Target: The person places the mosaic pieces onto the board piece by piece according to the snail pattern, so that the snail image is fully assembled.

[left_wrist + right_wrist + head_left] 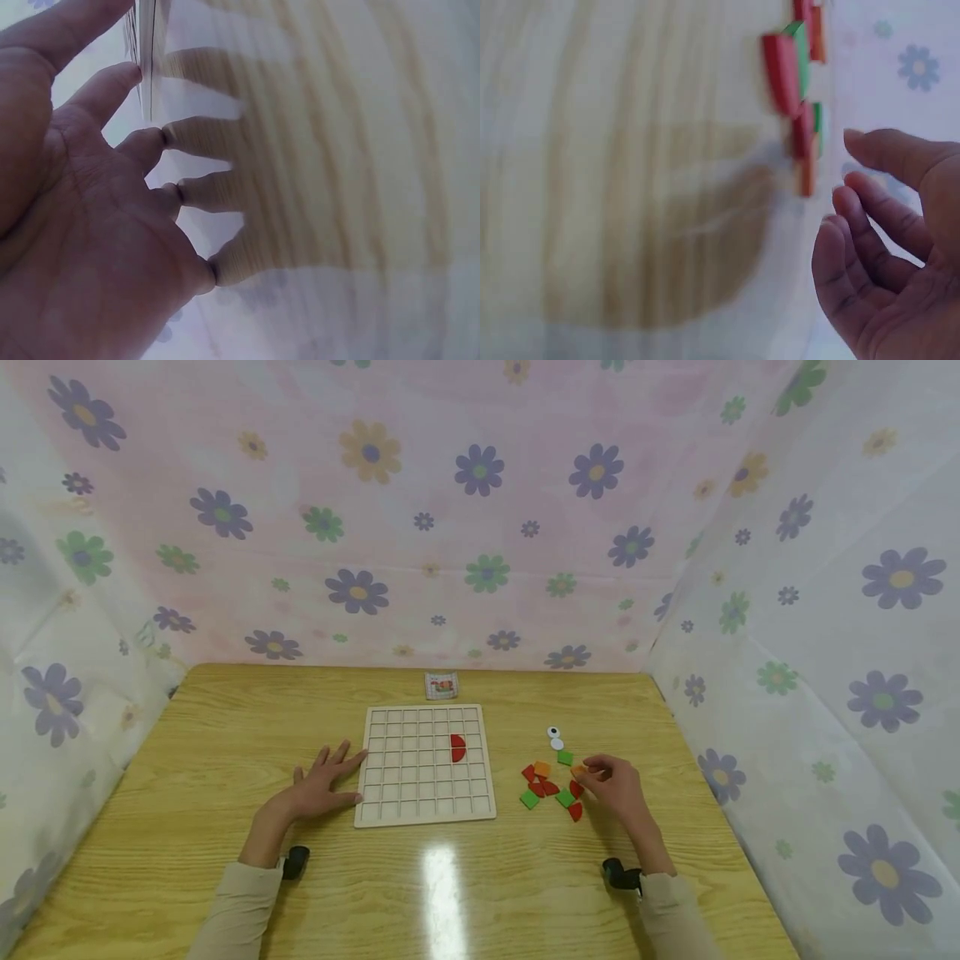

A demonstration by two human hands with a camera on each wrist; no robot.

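A pale wooden grid board [424, 822] lies on the table, with two red quarter-round pieces [458, 755] together in its right-hand squares. Along its left edge my left hand [318, 787] lies spread, thumb and a fingertip touching the frame. In the left wrist view that hand [97, 195] shows its palm and several fingertips against the tabletop. My right hand [617, 787] hovers over the loose pieces, nearest an orange tile [577, 771]. In the right wrist view, loosely bent fingers [870, 232] stand apart from the thumb, holding nothing, just beside the orange tile [805, 171].
Right of the board lie several red pieces [551, 788], green tiles [529, 799] and another orange tile [542, 769]. Behind them are a white disc [557, 744] and an eye disc [553, 732]. A small picture card [442, 686] lies behind the board. Flowered cloth [420, 543] surrounds the table.
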